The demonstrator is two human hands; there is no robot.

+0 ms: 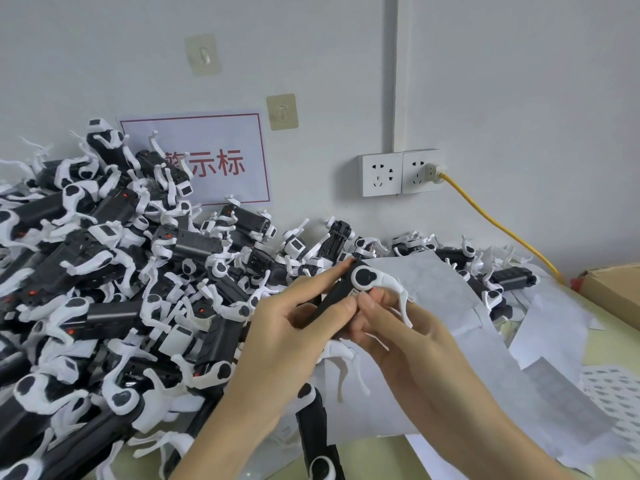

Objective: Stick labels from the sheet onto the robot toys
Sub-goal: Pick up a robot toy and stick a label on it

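I hold one black-and-white robot toy (349,289) up over the table. My left hand (291,327) grips its black body from the left, index finger stretched along the top. My right hand (391,327) holds it from the right, thumb pressing a small label (356,293) onto the body below the white leg joint. A large heap of the same robot toys (114,289) fills the left half of the table. Sheets of label backing paper (485,358) lie under and to the right of my hands; a sheet with rows of labels (613,396) lies at the far right.
A second robot toy (313,420) lies under my wrists near the front edge. A cardboard box (613,289) sits at the right edge. A yellow cable (498,223) runs from the wall sockets (401,173) down to the table. A red-bordered sign (221,161) hangs behind the heap.
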